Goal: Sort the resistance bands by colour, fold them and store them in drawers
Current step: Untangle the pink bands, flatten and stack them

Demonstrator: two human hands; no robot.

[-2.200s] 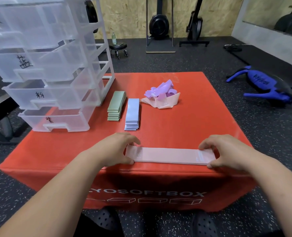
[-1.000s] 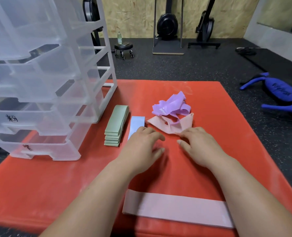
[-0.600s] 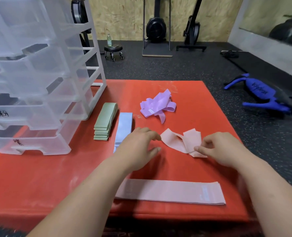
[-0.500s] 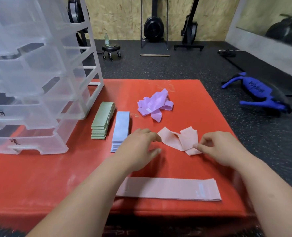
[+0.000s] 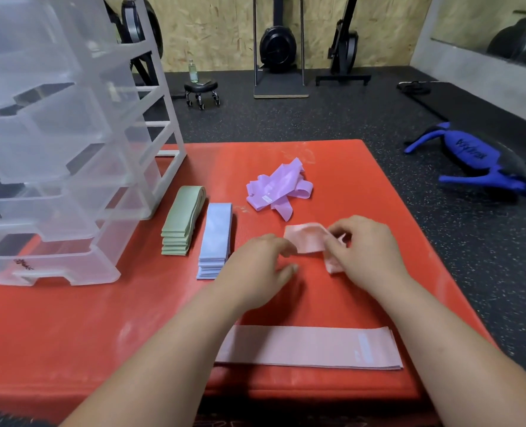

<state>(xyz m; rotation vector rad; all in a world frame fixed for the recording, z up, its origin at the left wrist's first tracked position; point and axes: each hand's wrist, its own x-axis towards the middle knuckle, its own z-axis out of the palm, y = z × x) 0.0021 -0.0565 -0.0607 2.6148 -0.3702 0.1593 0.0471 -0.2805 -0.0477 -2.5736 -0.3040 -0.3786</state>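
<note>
Right hand (image 5: 366, 251) pinches a crumpled pale pink resistance band (image 5: 306, 241) between thumb and curled fingers. It bunches the band's right part, while the rest of the loop lies loosely on the red padded worktop (image 5: 70, 328). Left hand (image 5: 261, 266) sits just left of that band, palm down, fingers relaxed and slightly bent, gripping nothing. Its fingertips are right at the band's left edge; whether they touch it cannot be told. Both forearms reach in from the near edge of the worktop.

Nearer to the person, partly under the left forearm, a flattened pale pink resistance band (image 5: 311, 348) lies straight along the worktop's front edge, with a small pale label near its right end. Left of the left hand is a stack of folded light blue resistance bands (image 5: 215, 238). Just beside that, further left, is a stack of folded sage green resistance bands (image 5: 183, 223), and the two stacks run side by side. Beyond the hands, toward the far side of the worktop, a tangled heap of lilac resistance bands (image 5: 274, 188) lies loose and unfolded. On the worktop's left side stands a tall translucent plastic drawer unit (image 5: 70, 155), its two lowest drawer fronts marked with dark handwritten signs.

On the black speckled floor (image 5: 317, 118) to the right lies a blue piece of gym gear (image 5: 471, 155). Farther back, a small black wheeled stool (image 5: 201, 87) carries a clear bottle (image 5: 193, 70).
</note>
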